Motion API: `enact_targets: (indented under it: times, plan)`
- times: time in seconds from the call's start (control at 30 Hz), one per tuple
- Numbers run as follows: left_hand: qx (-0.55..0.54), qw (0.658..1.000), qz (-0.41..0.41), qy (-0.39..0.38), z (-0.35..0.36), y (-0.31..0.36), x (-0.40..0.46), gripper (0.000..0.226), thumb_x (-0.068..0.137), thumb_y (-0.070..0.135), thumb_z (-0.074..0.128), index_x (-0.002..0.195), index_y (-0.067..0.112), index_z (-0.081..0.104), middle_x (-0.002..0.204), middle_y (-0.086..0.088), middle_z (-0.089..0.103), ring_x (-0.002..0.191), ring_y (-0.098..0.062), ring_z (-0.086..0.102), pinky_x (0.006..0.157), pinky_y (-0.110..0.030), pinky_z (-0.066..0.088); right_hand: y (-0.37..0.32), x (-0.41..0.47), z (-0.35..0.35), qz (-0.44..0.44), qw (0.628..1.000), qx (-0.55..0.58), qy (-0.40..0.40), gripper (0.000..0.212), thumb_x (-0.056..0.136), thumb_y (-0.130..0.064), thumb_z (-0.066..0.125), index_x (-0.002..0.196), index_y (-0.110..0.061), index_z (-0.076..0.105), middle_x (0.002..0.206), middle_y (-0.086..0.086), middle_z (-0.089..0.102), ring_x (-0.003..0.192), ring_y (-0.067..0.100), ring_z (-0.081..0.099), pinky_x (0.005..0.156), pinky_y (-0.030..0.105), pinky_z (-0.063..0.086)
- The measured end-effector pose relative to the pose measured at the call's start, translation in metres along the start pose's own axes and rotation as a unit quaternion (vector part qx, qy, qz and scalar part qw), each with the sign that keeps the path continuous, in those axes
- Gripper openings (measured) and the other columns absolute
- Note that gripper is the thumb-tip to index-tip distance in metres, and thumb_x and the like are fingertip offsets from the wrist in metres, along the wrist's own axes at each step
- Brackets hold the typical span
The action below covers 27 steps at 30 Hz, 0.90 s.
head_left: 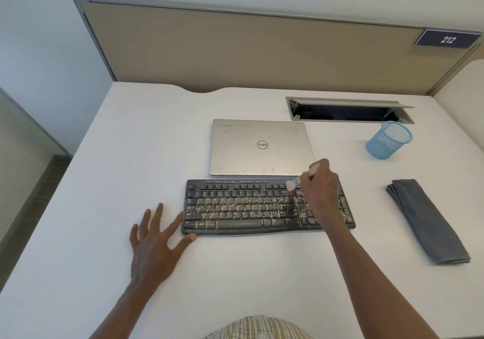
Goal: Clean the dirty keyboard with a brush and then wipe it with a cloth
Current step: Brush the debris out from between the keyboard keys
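Keyboard (262, 207), black and speckled with pale crumbs across most keys, sits at the middle of the desk (104, 155), parallel to its near edge. Right hand (318, 184) hovers over the keyboard's far right corner, fingers curled round a small brush (301, 180), pale bristle end pointing left onto the function row, handle end poking out past the knuckles. Grip looks pen-like, likely for short flicking strokes between keys. Left hand (157, 236) lies flat on the desk at the keyboard's near left corner, fingers spread wide and holding nothing, thumb tip and index finger touching the keyboard's edges; probably bracing it so brushing doesn't slide it.

Folded grey cloth (427, 221) lies near the desk's right edge, well apart from the keyboard and untouched, so the wipe step is not yet begun. Brushing seems at an early stage: dirt covers nearly all rows.

Closed silver Dell laptop (259, 146) lies just behind the keyboard, toward the far edge. Blue mesh pen cup (389, 139) stands toward the far right corner, beside an open cable tray (348, 111) in the desk. Crumbs flicked backward could land on the laptop.
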State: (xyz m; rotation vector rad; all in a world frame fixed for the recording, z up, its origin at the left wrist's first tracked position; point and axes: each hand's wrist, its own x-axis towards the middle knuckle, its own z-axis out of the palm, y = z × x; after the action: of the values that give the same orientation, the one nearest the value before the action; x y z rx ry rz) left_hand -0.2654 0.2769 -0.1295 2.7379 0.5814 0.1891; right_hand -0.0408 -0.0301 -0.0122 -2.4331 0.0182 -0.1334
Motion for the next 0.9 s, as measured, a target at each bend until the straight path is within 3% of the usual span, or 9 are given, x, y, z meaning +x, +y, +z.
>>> enact_targets:
  times: [0.1, 0.17, 0.23, 0.4, 0.53, 0.7, 0.8, 0.9]
  plan:
    - [0.003, 1.0, 0.003, 0.001, 0.0, -0.001, 0.001, 0.075, 0.085, 0.084, 0.032, 0.143, 0.043, 0.055, 0.166, -0.008, 0.026, 0.154, -0.031, 0.015, 0.121, -0.055, 0.014, -0.002, 0.005, -0.007, -0.012, 0.999, -0.029, 0.036, 0.007, 0.095, -0.008, 0.051, 0.098, -0.008, 0.045, 0.076, 0.004, 0.056, 0.059, 0.013, 0.053, 0.042, 0.022, 0.034]
    - [0.004, 1.0, 0.001, 0.0, 0.0, 0.0, 0.0, 0.075, 0.085, 0.084, 0.031, 0.143, 0.043, 0.055, 0.166, -0.007, 0.026, 0.155, -0.031, 0.014, 0.121, -0.055, 0.013, -0.007, 0.006, -0.006, -0.023, 0.999, -0.006, 0.044, 0.008, 0.095, -0.01, 0.051, 0.099, -0.008, 0.045, 0.078, 0.003, 0.055, 0.061, 0.013, 0.053, 0.043, 0.022, 0.037]
    - [0.003, 1.0, 0.001, -0.001, 0.0, 0.0, 0.0, 0.075, 0.085, 0.084, 0.031, 0.143, 0.043, 0.054, 0.167, -0.007, 0.025, 0.155, -0.031, 0.014, 0.121, -0.055, 0.013, -0.009, 0.004, -0.002, -0.025, 0.999, 0.0, 0.036, 0.009, 0.096, -0.011, 0.051, 0.1, -0.009, 0.044, 0.076, 0.0, 0.053, 0.062, 0.013, 0.052, 0.044, 0.022, 0.04]
    - [0.004, 1.0, -0.003, -0.004, 0.001, -0.001, 0.001, 0.075, 0.085, 0.085, 0.03, 0.143, 0.044, 0.054, 0.167, -0.006, 0.024, 0.155, -0.03, 0.013, 0.121, -0.054, 0.012, -0.003, 0.004, -0.007, -0.021, 0.998, -0.061, -0.002, 0.01, 0.092, -0.008, 0.054, 0.095, -0.007, 0.045, 0.07, 0.001, 0.051, 0.054, 0.009, 0.048, 0.037, 0.017, 0.027]
    - [0.002, 1.0, -0.003, 0.0, 0.001, -0.001, 0.002, 0.077, 0.084, 0.086, 0.029, 0.143, 0.044, 0.055, 0.167, -0.007, 0.025, 0.155, -0.031, 0.014, 0.121, -0.055, 0.013, -0.012, 0.008, -0.005, -0.042, 0.999, -0.008, 0.002, 0.009, 0.094, -0.011, 0.055, 0.098, -0.012, 0.046, 0.076, 0.0, 0.056, 0.06, 0.01, 0.054, 0.043, 0.014, 0.032]
    - [0.001, 1.0, -0.003, -0.005, -0.001, 0.001, 0.001, 0.077, 0.084, 0.085, 0.029, 0.144, 0.042, 0.054, 0.167, -0.008, 0.025, 0.155, -0.031, 0.013, 0.122, -0.054, 0.012, -0.011, 0.007, 0.004, -0.036, 0.998, -0.038, -0.035, 0.013, 0.09, -0.008, 0.056, 0.098, -0.009, 0.046, 0.079, 0.008, 0.057, 0.061, 0.017, 0.055, 0.044, 0.02, 0.035]
    - [0.003, 1.0, -0.002, -0.005, -0.001, 0.0, 0.001, 0.077, 0.085, 0.085, 0.03, 0.144, 0.043, 0.054, 0.167, -0.008, 0.025, 0.155, -0.031, 0.013, 0.122, -0.054, 0.012, -0.013, 0.009, 0.002, -0.039, 0.999, -0.014, -0.019, 0.011, 0.091, -0.009, 0.056, 0.099, -0.009, 0.048, 0.08, 0.006, 0.058, 0.064, 0.018, 0.058, 0.046, 0.026, 0.042]
    - [0.004, 1.0, -0.001, -0.007, -0.001, 0.0, 0.001, 0.076, 0.085, 0.085, 0.03, 0.144, 0.043, 0.054, 0.167, -0.008, 0.025, 0.155, -0.031, 0.013, 0.122, -0.055, 0.012, -0.011, 0.007, 0.004, -0.042, 0.998, -0.033, -0.026, 0.011, 0.091, -0.009, 0.056, 0.098, -0.008, 0.048, 0.079, 0.006, 0.058, 0.06, 0.011, 0.054, 0.044, 0.019, 0.035]
